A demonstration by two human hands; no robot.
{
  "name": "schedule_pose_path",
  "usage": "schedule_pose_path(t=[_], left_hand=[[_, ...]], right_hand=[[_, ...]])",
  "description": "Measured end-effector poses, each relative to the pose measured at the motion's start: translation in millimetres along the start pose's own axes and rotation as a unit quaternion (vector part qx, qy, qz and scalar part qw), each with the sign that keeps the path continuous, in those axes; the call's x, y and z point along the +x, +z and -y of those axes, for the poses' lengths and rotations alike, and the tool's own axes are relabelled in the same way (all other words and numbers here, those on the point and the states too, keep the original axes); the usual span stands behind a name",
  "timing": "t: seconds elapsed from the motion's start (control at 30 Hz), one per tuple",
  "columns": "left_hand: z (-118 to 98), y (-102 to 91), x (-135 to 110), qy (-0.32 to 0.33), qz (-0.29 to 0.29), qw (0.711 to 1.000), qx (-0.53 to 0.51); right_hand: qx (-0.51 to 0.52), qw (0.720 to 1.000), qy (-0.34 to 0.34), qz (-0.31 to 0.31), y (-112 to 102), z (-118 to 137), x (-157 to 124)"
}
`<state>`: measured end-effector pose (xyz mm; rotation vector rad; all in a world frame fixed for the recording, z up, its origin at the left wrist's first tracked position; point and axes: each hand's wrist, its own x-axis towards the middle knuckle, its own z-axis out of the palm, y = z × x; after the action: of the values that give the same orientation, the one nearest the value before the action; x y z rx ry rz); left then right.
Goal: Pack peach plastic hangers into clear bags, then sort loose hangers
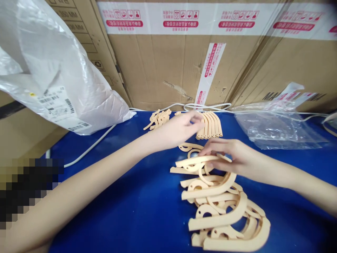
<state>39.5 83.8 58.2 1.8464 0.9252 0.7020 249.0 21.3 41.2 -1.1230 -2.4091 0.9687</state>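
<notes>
At the back of the blue table, my left hand (179, 130) reaches to the left end of a row of curved beige plastic hanger arms (212, 124). Its fingers are curled and pinch at the nearest arm, partly hiding it. Closer to me, my right hand (229, 154) grips a beige folding hanger (195, 161) by its curved end, above a pile. That pile of folding hangers (223, 219), with long arms and round hook parts, overlaps down toward the front. Just behind the right hand lies a loose beige hook piece (188, 146).
A heap of small beige parts (159, 119) lies at the back left. White plastic bag (71, 77) leans in from the left. Cardboard boxes (163, 66) wall off the back, with a white cable (173, 105) along their foot. Clear plastic bags (279, 130) lie at right.
</notes>
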Motion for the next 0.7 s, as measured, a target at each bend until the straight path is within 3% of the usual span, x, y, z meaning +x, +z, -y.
schedule_pose_path(t=[0.1,0.2,0.3,0.4,0.47,0.57,0.7], left_hand=[[11.1,-4.2,-10.5,0.017,0.071,0.996,0.049],[12.0,-6.1,-12.7,-0.022,0.087,0.996,-0.024],[4.9,-2.2,-11.9,-0.010,0.021,0.992,-0.127],[-3.4,6.4,-15.5,0.030,-0.043,0.978,-0.200],[-8.1,11.8,-20.5,0.063,-0.064,0.968,-0.233],[-13.3,16.0,-28.2,0.085,-0.095,0.960,-0.249],[-16.1,17.0,-33.1,0.075,-0.124,0.962,-0.230]], right_hand=[[0.107,0.986,0.072,-0.101,-7.6,2.9,-1.3],[0.127,0.957,0.121,-0.231,-8.6,5.5,-1.8],[0.159,0.927,0.142,-0.309,-6.4,7.9,-0.7],[0.157,0.913,0.100,-0.362,-8.6,12.2,0.5],[0.091,0.912,0.061,-0.395,-14.1,16.6,-0.3],[-0.111,0.906,0.013,-0.408,-26.4,24.8,-4.2],[-0.379,0.840,-0.040,-0.386,-40.7,33.7,-8.0]])
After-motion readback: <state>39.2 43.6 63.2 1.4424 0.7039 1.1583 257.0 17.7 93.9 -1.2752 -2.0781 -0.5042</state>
